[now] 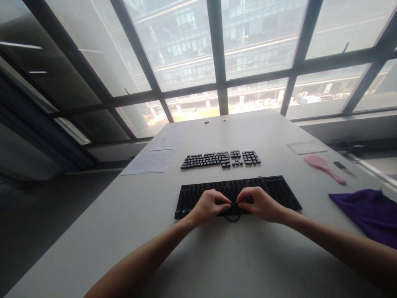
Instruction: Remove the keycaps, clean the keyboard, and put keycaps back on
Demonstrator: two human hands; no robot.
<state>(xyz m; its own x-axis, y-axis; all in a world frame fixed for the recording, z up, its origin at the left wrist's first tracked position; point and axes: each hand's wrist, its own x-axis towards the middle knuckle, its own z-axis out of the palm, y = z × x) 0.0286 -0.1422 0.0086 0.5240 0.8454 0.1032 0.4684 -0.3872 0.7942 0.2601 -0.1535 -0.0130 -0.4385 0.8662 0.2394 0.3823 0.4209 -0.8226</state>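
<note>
A black keyboard base (287, 193), its caps mostly off, lies on the white table before me. Over its near edge my left hand (208, 205) is closed, thumb and fingertips pinched together. Facing it, my right hand (259, 203) makes a similar pinch a short way to the right. Whatever the fingertips hold is dark against the black base, and I cannot make it out. A black cable (233, 219) loops out from under the near edge between the hands. Beyond the base, loose black keycaps (206, 159) are laid out in keyboard order.
On the right lie a pink hairbrush (324, 166), a small black-handled tool (344, 168), a clear flat bag (307, 147) and a purple cloth (369, 211). Paper sheets (149, 161) rest at the table's left edge. Large windows (257, 37) stand behind the table (124, 231).
</note>
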